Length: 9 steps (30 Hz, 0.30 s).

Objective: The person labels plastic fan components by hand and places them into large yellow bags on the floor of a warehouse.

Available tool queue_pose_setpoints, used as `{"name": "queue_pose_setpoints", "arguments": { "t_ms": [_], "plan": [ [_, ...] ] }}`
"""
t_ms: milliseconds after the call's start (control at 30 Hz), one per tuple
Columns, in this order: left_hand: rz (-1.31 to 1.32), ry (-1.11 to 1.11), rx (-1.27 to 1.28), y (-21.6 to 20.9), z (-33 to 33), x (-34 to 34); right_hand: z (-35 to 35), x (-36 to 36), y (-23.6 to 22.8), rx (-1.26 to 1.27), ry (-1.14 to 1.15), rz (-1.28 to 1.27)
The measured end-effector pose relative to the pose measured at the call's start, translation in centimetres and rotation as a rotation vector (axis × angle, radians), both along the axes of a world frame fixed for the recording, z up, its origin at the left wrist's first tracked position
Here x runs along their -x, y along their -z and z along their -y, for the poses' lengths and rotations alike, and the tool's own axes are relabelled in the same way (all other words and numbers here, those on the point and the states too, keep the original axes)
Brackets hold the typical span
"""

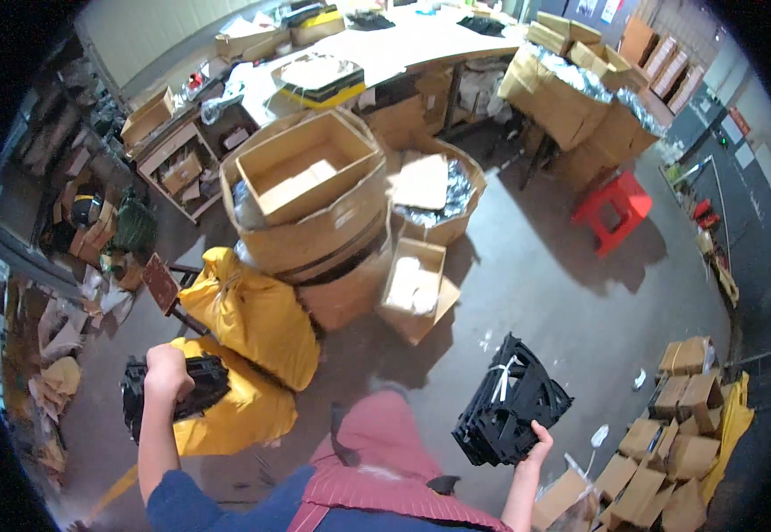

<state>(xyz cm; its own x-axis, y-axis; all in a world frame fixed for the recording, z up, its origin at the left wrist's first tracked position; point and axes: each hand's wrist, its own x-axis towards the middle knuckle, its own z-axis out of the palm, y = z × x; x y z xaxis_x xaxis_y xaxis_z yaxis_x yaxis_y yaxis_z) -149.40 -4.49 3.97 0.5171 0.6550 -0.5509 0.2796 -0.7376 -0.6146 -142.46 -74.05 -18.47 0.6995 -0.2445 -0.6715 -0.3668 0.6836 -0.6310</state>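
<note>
My left hand (166, 374) is closed on a bundle of black plastic parts (206, 387), held out to my left over the yellow sacks. Out to my right, my right hand (538, 445) grips the lower edge of another bundle of black plastic parts (508, 403), stacked together and bound with a white tie. That bundle hangs in the air above the grey floor. What kind of parts they are, I cannot make out. Most of the left fingers are hidden behind the wrist and the bundle.
Two full yellow sacks (257, 310) stand by my left side. Ahead are large cardboard boxes (315, 222), a small box with white contents (414, 277) and a long white table (421, 44). A red stool (613, 211) stands at right; several cartons (669, 443) are piled lower right.
</note>
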Motion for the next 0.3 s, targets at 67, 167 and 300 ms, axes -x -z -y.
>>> {"name": "queue_pose_setpoints", "arguments": {
  "t_ms": [67,167,300],
  "plan": [
    [-0.02,0.083,0.205,-1.7,4.9,-5.3,0.6,-6.8,-0.3,-0.087,-0.011,0.072],
    [0.126,0.094,0.718,-1.9,11.4,-13.8,2.4,-17.3,-0.8,-0.155,-0.059,0.172],
    [0.195,0.084,1.039,-1.0,18.1,-26.2,6.1,-29.8,-4.8,-0.278,-0.276,0.346]
  ]
}}
